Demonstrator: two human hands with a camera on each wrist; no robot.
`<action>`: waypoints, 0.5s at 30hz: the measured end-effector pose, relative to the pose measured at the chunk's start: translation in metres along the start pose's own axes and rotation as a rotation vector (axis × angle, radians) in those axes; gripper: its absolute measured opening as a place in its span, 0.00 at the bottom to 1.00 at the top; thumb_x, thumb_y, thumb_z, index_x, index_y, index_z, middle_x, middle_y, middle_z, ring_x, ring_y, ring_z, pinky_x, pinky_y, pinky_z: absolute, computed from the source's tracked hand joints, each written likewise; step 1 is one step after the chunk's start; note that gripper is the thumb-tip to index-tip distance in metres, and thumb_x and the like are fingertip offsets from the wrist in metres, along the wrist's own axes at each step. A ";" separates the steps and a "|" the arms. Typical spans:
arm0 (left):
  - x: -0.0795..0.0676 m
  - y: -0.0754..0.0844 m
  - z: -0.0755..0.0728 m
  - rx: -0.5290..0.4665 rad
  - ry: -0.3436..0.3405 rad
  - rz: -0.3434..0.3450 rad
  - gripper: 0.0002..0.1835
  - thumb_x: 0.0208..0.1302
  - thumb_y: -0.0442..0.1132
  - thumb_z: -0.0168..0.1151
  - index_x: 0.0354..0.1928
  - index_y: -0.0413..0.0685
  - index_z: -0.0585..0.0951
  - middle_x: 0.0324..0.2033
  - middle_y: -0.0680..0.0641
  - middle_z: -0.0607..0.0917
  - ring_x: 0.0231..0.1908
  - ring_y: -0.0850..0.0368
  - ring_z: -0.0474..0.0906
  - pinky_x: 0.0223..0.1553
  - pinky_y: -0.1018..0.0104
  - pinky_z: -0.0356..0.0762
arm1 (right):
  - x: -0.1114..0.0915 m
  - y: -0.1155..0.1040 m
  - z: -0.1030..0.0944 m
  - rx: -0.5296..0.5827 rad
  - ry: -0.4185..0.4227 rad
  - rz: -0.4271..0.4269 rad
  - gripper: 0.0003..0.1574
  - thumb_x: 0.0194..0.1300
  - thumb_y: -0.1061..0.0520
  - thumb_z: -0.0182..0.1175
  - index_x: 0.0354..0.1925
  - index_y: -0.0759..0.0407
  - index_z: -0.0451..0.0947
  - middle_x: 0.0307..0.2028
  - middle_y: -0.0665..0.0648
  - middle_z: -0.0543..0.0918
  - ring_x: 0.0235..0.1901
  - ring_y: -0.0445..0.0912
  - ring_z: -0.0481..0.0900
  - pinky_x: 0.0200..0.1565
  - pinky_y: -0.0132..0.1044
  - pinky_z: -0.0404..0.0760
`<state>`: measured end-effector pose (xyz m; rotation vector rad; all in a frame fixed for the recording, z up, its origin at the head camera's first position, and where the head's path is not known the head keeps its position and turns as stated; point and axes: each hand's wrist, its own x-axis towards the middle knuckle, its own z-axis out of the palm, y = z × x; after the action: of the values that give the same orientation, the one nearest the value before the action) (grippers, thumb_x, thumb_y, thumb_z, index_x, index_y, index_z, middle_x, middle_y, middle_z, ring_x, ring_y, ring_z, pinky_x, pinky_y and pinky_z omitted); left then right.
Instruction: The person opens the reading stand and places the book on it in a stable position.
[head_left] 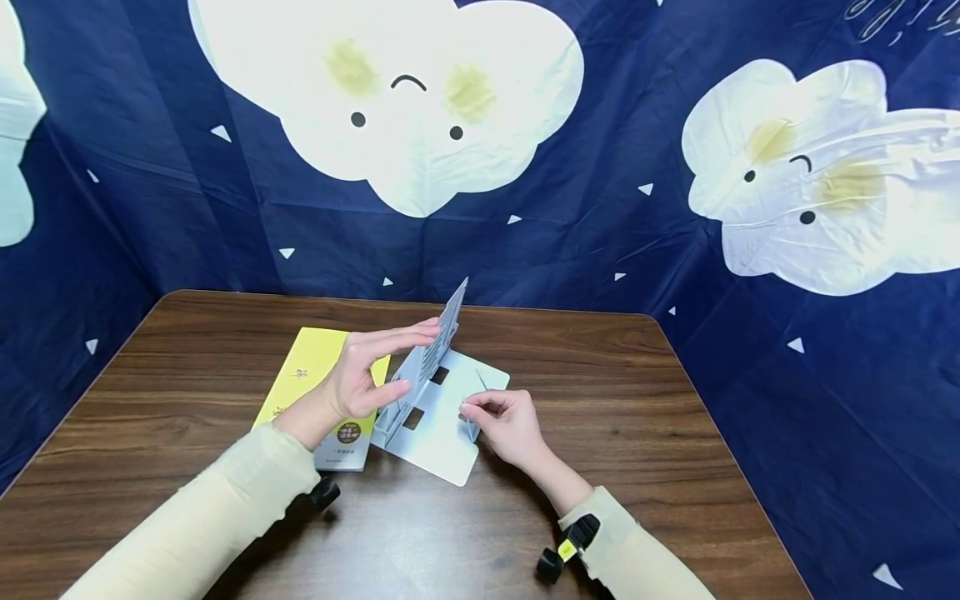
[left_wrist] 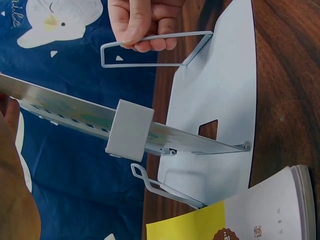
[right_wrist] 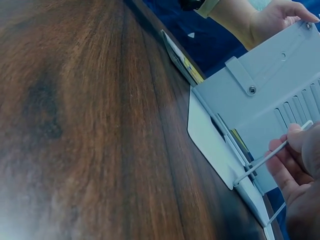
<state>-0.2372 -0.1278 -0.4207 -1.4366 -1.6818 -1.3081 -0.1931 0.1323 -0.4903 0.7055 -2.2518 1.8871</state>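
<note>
Stand of pale grey-blue metal [head_left: 450, 400] rests midway across the wood-grain tabletop [head_left: 645, 500], nearer its far edge. A slotted panel [right_wrist: 267, 80] rises from its flat base plate [head_left: 442, 454], which has rectangular cutouts. The right hand [head_left: 510, 427] has its grip narrowed to a pinch: thumb and fingers hold a thin grey rectangular wire loop [left_wrist: 145, 65] standing up from the base plate, on the side towards the tabletop's right edge. The left hand [head_left: 363, 371] touches the upper part of the panel, its grip spread wide, fingers nearly straight and thumb apart. A second grey wire loop [left_wrist: 148, 184] juts out on the panel's other side.

A yellow-and-white book [head_left: 307, 367] lies flat close beside the stand, towards the tabletop's left edge; the left hand reaches over it and hides part of its cover. Whether it touches the base plate, I cannot tell. Beyond the far edge hangs a dark blue cloth [head_left: 600, 250] with white clouds [head_left: 420, 167].
</note>
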 end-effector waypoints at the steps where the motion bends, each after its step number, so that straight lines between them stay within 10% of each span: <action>1: 0.000 0.000 0.000 -0.002 -0.003 0.000 0.29 0.68 0.47 0.62 0.57 0.25 0.82 0.58 0.30 0.84 0.64 0.38 0.79 0.66 0.56 0.76 | 0.001 -0.001 0.001 -0.004 -0.001 0.006 0.01 0.65 0.71 0.72 0.34 0.70 0.90 0.29 0.62 0.90 0.30 0.56 0.90 0.33 0.29 0.84; 15: 0.002 0.002 0.001 -0.006 -0.015 -0.010 0.28 0.63 0.42 0.63 0.58 0.25 0.82 0.59 0.30 0.84 0.65 0.37 0.79 0.66 0.56 0.76 | 0.010 -0.017 0.011 -0.117 -0.043 0.116 0.03 0.67 0.73 0.69 0.35 0.75 0.88 0.30 0.68 0.89 0.29 0.59 0.86 0.31 0.24 0.78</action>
<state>-0.2353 -0.1262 -0.4191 -1.4464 -1.6975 -1.3118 -0.1922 0.1177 -0.4734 0.6168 -2.4560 1.7858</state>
